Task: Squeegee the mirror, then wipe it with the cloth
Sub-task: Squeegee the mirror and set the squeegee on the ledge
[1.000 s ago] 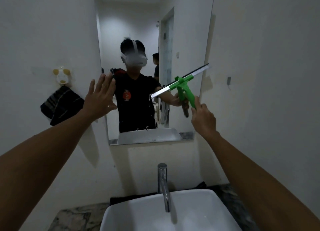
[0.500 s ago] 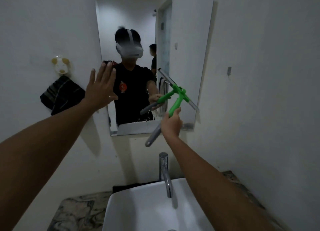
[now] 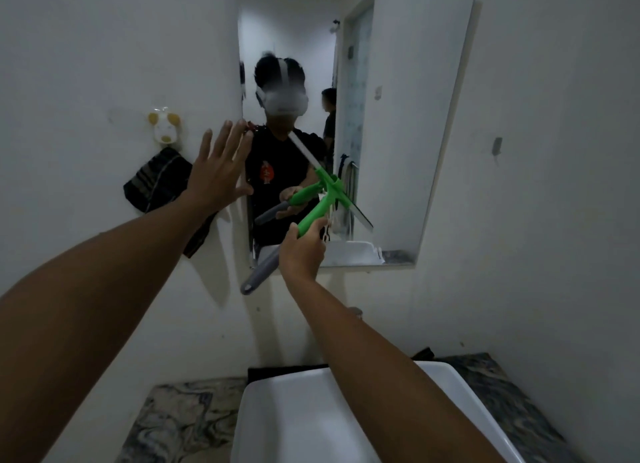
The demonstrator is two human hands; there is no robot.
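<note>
A small white-walled bathroom is seen from the head camera. A tall frameless rectangular mirror [image 3: 398, 133] is fixed to the wall ahead, and a person wearing a white headset and a black shirt is reflected in it, with a second figure behind. Below, a white rectangular ceramic basin [image 3: 298, 417] is set on a dark marbled stone countertop [image 3: 176, 421]. On the wall left of the mirror a small white-and-yellow plastic hook [image 3: 164, 128] is mounted, and a dark striped cloth [image 3: 156, 178] is hung just beneath it. A small grey wall fitting [image 3: 497, 145] is seen on the right-hand wall.

The left hand [image 3: 218, 171] is held flat with fingers spread wide, and its fingertips lie at the mirror's left edge; whether the glass is actually touched cannot be told. The green-handled squeegee with a grey grip end and a pale blade [image 3: 329, 192] is gripped by the right hand [image 3: 301, 251] around its shaft, and the blade is laid diagonally against the lower middle of the mirror, upper end to the left.

Compared with a second ago, the blade has been swung from a slant rising to the right, high at the mirror's right edge, to a slant falling to the right, lower and nearer the centre. The left hand has been kept at the mirror's left edge throughout.
</note>
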